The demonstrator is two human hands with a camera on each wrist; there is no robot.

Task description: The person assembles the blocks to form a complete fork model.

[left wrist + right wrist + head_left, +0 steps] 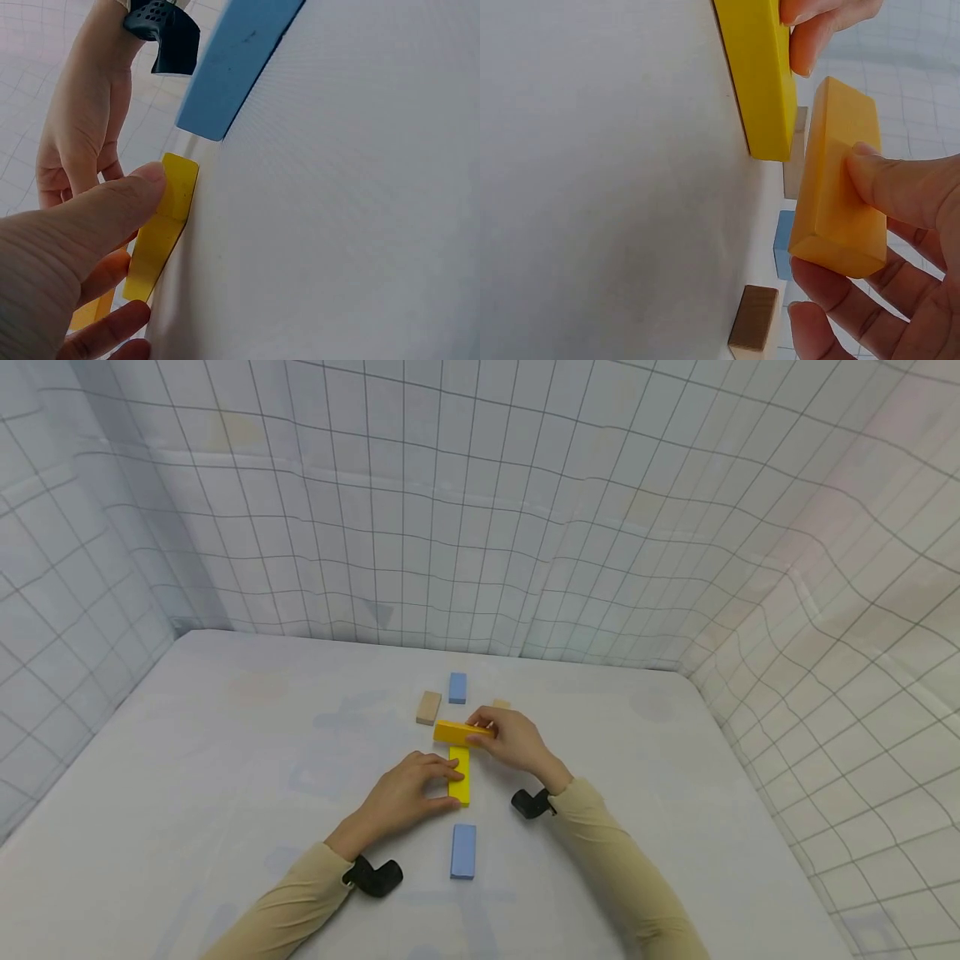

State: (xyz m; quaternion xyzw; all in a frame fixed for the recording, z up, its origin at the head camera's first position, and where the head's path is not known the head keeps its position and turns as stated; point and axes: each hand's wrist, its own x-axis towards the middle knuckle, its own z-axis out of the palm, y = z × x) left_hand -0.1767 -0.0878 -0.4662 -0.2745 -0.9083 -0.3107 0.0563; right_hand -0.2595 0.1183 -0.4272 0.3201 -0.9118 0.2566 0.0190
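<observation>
Clamped between thumb and fingers of my right hand is the orange block, its long axis running left to right at the far end of the yellow block; one end points left, the other lies under my fingers. Whether the two touch, I cannot tell. My left hand grips the yellow block from its left, thumb by its near end; its long axis points straight away from me, crosswise to the orange one. On the near side of the yellow block, in line with it, lies a blue block; beyond its far end are another blue block and, beyond it to the left, a wooden block.
</observation>
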